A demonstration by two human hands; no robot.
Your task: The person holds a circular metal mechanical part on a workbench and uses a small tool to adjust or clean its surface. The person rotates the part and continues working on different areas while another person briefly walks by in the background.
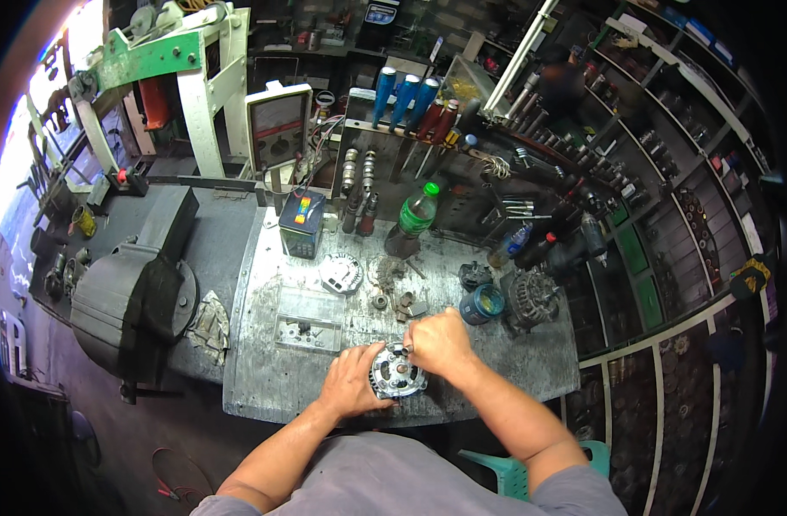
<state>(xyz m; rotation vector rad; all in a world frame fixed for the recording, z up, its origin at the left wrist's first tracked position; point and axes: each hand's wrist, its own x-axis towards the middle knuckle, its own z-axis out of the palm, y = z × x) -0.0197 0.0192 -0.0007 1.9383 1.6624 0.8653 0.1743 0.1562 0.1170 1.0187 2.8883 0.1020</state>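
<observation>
A round silver alternator housing [398, 371] with dark vent slots lies near the front edge of the workbench. My left hand [352, 383] grips its left side, fingers over the upper rim and thumb at the lower edge. At its upper right rim, my right hand [442, 344] is closed, fingers pinched together; whatever they hold is hidden. Just beyond are a small metal block [420, 308] and a metal ring [379, 302]. Another silver housing part [341, 273] lies farther off to the left, and a clear plastic tray [308, 333] with small parts sits left of my left hand.
On the bench's right stand a blue tub [483, 304] and another alternator [532, 298]. A green-capped bottle [412, 222] and a dark blue box [302, 225] stand at the back, before a rack of screwdrivers [406, 101]. A large grinder-like machine [122, 297] is at left.
</observation>
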